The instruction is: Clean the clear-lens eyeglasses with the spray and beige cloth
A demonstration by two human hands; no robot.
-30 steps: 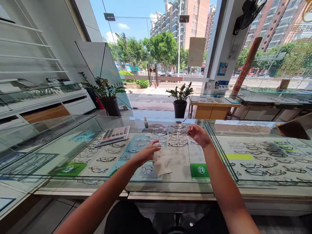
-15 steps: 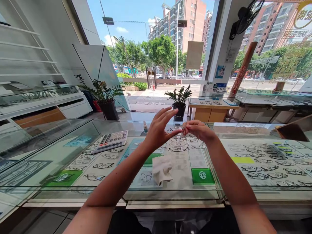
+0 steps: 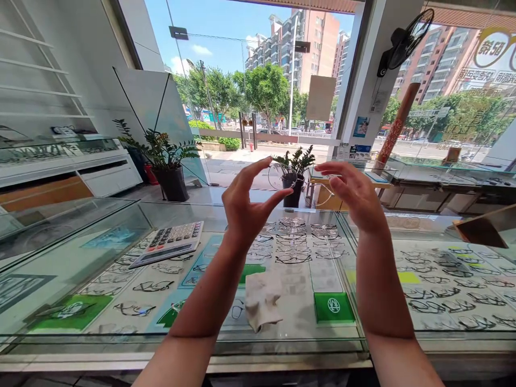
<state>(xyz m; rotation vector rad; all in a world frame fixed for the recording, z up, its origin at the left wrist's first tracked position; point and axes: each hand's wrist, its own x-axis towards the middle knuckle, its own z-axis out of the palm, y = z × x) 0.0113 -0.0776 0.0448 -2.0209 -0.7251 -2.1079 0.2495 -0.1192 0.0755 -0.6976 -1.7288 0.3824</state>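
Note:
Both my hands are raised above the glass display counter [image 3: 306,312], holding a thin-framed pair of glasses [image 3: 300,181] up toward the window. My left hand [image 3: 245,207] pinches the left lens rim between thumb and fingers. My right hand [image 3: 355,196] grips the right side of the frame with curled fingers. A crumpled white cloth [image 3: 261,300] lies on the counter glass below my hands. Rows of spectacle frames [image 3: 292,244] are laid out inside the case under the glass.
A calculator [image 3: 169,243] rests on the counter at the left. Potted plants [image 3: 167,164] stand on the floor beyond. A second glass case [image 3: 451,269] with more frames adjoins on the right, another case [image 3: 52,231] on the left. A wall fan [image 3: 405,40] hangs above right.
My left hand left the cloth on the counter and joined my right hand on the glasses. Both hands then lifted the glasses higher, and my view tilted upward.

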